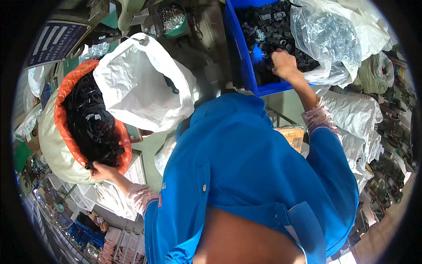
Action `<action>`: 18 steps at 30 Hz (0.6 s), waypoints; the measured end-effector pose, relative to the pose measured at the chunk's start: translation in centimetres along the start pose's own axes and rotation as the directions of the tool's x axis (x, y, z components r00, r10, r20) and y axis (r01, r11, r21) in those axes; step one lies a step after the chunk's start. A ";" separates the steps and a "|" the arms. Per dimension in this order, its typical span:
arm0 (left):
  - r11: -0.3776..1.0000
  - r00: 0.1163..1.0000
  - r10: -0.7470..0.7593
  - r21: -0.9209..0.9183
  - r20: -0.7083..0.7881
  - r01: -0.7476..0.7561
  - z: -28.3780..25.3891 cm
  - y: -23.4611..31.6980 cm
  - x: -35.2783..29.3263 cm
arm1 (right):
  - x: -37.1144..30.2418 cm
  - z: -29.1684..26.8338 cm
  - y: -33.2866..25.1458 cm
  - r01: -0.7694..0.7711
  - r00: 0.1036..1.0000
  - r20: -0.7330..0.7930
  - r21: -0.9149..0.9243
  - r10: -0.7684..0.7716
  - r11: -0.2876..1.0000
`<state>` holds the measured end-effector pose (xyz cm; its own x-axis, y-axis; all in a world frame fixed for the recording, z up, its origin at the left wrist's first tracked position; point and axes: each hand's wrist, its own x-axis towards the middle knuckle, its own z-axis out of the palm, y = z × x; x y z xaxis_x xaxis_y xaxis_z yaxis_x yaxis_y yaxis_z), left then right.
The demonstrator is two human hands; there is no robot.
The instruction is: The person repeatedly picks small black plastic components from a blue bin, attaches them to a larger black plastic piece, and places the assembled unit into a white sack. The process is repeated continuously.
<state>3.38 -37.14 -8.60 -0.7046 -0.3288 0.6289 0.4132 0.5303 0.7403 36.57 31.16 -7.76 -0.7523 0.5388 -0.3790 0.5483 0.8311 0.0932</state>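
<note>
At the lower rim of a large sack with an orange liner (74,83), my left hand (103,171) is closed, with a dark bit showing at its fingertips that looks like one of the black plastic parts (90,116) filling the sack. My right hand (285,64) reaches into a blue plastic bin (281,89) on the right, its fingers curled down among small black parts (268,22). Whatever lies between those fingers is hidden. Between the two containers a white woven bag (127,83) gapes wide, with a dark piece visible inside.
A clear plastic bag of small shiny parts (327,37) lies over the bin's right side. Behind the white bag stands a green container of small metal pieces (171,20), beside machinery with a dark plate (57,42). White sacks (351,110) are piled at right.
</note>
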 end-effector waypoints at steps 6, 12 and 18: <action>0.453 0.774 -0.459 -0.635 0.436 0.626 9.2 20.8 0.4 | -1.7 2.7 2.0 0.085 0.981 -0.193 0.303 -0.026 0.949; 0.748 0.309 -0.160 -0.089 0.938 0.658 21.7 31.7 -16.2 | -4.6 -0.2 0.7 0.281 0.945 -0.327 0.814 0.002 0.508; 0.661 -0.393 0.286 0.117 0.874 0.742 25.3 36.4 -27.0 | -9.6 -2.4 -4.5 0.081 0.995 -0.090 0.978 -0.042 -0.193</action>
<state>22.88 10.83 -4.68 -0.1096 0.9637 -0.2435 -0.3172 0.1983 0.9274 40.46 22.56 -2.35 -0.8043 0.5141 -0.2979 0.1907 -0.2515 -0.9489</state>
